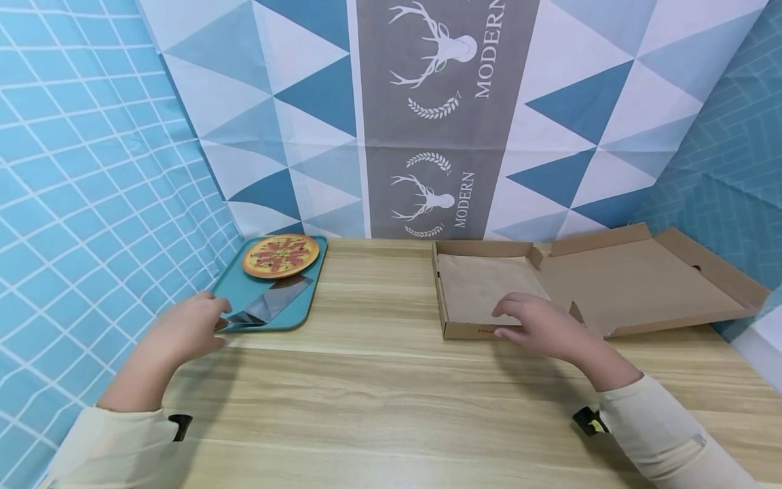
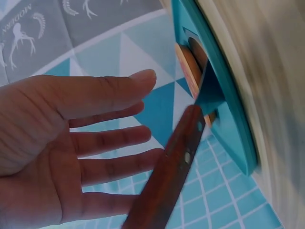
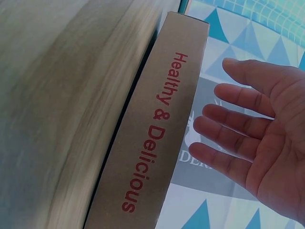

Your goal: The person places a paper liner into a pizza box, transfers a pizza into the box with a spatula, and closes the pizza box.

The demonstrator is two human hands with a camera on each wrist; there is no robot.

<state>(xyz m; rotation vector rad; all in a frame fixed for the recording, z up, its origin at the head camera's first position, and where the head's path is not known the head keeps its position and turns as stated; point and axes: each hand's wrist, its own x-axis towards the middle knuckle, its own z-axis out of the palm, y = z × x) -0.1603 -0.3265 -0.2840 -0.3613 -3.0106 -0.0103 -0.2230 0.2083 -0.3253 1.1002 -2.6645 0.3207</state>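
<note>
At the left of the head view, a round pizza [image 1: 281,256] and a metal-bladed pizza server [image 1: 276,300] lie on a teal tray [image 1: 239,288]. My left hand [image 1: 191,326] is at the tray's front edge, near the server's handle. In the left wrist view, its fingers are extended beside the wooden handle [image 2: 169,171], not curled round it; whether they touch is unclear. My right hand [image 1: 544,326] hovers over the front edge of an open cardboard pizza box [image 1: 470,331], fingers loosely bent, holding nothing. "Healthy & Delicious" is printed on the box's front wall [image 3: 152,119].
Brown paper [image 1: 482,285] lines the box bottom. Its lid [image 1: 654,278] is folded out flat to the right, near the side wall. Wood-grain tabletop [image 1: 379,401] lies between tray and box and in front of them. Patterned sheets [image 1: 427,122] hang behind.
</note>
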